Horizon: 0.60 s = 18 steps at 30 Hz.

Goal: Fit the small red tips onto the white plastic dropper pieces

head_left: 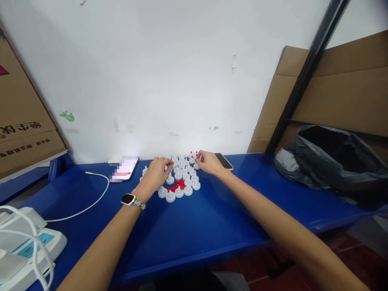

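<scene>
White round nozzle caps (pixel 170 196) with narrow upright spouts stand in a cluster on the blue table (pixel 194 230). They ring a small heap of red tips (pixel 179 185). At the back of the cluster, several caps carry red tips on their spouts. My left hand (pixel 156 171), a watch at its wrist, is over the cluster's left side with fingers curled and thumb and forefinger drawn together. Around the back right caps, my right hand (pixel 208 161) pinches beside the red-tipped spouts. What either set of fingertips holds is too small to make out.
A dark phone (pixel 223 161) lies behind my right hand. Another phone with a lit screen (pixel 125 167) lies at left, near a white cable (pixel 97 205). A white device (pixel 45 242) occupies the near left corner. A black plastic bag (pixel 315 157) sits at right; cardboard (pixel 27 101) leans at left.
</scene>
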Each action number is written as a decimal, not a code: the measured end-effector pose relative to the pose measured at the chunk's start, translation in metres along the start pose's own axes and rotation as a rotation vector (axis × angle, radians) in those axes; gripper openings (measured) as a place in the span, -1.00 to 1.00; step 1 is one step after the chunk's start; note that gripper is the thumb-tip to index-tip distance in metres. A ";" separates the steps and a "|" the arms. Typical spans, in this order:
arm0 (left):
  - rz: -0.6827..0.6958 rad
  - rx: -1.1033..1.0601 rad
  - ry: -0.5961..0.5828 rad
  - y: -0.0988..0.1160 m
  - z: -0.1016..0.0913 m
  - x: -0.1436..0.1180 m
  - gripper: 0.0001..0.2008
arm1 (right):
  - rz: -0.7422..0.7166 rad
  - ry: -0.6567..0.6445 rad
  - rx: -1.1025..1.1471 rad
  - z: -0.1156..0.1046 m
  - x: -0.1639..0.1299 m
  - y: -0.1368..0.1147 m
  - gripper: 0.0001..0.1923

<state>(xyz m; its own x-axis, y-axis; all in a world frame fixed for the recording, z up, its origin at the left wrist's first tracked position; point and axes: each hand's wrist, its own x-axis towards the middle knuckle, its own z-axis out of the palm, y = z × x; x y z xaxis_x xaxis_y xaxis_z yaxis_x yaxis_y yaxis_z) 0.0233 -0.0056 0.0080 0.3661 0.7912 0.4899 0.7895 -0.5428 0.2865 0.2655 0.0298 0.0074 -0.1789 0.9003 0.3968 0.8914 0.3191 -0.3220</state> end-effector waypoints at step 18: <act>0.110 -0.270 0.086 0.021 0.006 -0.001 -0.62 | 0.081 0.078 0.690 0.017 -0.022 -0.052 -0.74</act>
<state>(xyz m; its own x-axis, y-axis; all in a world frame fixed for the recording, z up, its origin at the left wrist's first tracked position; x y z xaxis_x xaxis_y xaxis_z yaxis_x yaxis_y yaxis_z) 0.0421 -0.0161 0.0086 0.3899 0.7030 0.5948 0.5839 -0.6882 0.4306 0.2162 -0.0017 0.0011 -0.0697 0.9134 0.4011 0.4274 0.3906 -0.8153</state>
